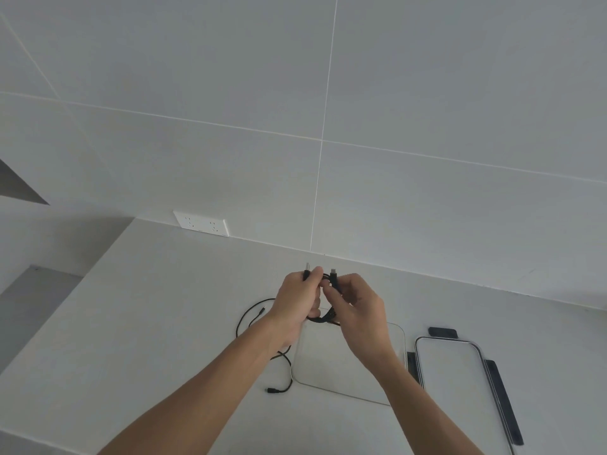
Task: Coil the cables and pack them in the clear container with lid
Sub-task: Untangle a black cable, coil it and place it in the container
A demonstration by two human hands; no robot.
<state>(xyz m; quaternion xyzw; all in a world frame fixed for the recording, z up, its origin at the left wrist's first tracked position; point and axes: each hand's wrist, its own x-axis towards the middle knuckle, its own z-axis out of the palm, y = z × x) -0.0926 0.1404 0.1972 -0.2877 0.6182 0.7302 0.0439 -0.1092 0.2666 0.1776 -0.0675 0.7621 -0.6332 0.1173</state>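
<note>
above the clear container [348,366], my left hand [297,300] n right hand [356,310] both pinch a coiled black cable [330,315], plugs up; lid [453,382] just right.

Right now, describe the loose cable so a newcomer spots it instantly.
Start at the white counter and find the clear container under the hands. The loose black cable lies just left of it, partly under the left forearm. Unlike the coiled cable held in both hands, it sprawls uncoiled on the surface.
</note>
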